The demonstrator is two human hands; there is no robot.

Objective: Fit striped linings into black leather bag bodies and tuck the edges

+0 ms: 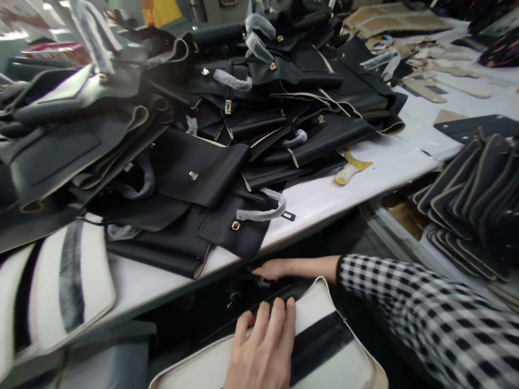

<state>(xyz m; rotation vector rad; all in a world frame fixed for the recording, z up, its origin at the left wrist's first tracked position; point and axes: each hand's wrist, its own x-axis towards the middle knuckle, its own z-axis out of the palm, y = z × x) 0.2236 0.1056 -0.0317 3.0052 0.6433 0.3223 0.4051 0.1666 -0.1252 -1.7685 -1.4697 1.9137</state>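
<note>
At the bottom centre, my left hand is closed over the upper edge of a white bag with a wide black stripe. Its fingers hook over the rim onto a dark part behind. My right hand, in a black-and-white checked sleeve, reaches in below the table edge, just beyond the bag. Its fingers curl downward in shadow, and whatever they grip is hard to make out. Above both hands, a black leather bag piece with a gold clasp and a plastic-wrapped handle lies near the table edge.
Black leather bag pieces pile across the white table. A white striped piece overhangs the edge at left. Stacked dark panels stand at right, beside a grey bin. A yellow-and-white scrap lies on the table.
</note>
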